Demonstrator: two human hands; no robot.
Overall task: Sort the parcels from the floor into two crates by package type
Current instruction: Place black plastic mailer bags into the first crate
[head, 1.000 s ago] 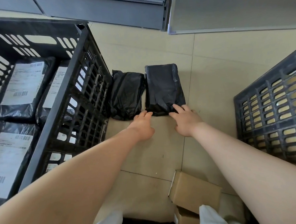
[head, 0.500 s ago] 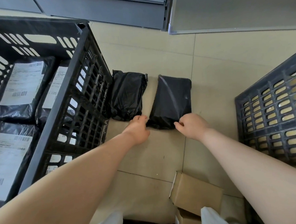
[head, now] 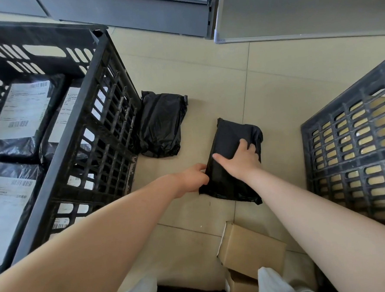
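My right hand [head: 242, 159] grips the black parcel [head: 231, 166] from above, my left hand [head: 192, 177] pinches its near-left edge — it is just above the floor [head: 273, 77]. It looks soft, slippery, probably light — better to hold the firm middle.

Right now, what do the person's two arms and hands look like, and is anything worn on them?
Both forearms are bare up to the frame edge: no sleeves, gloves, watch or rings show on the left hand or the right hand. The fingernails look short and unpainted.
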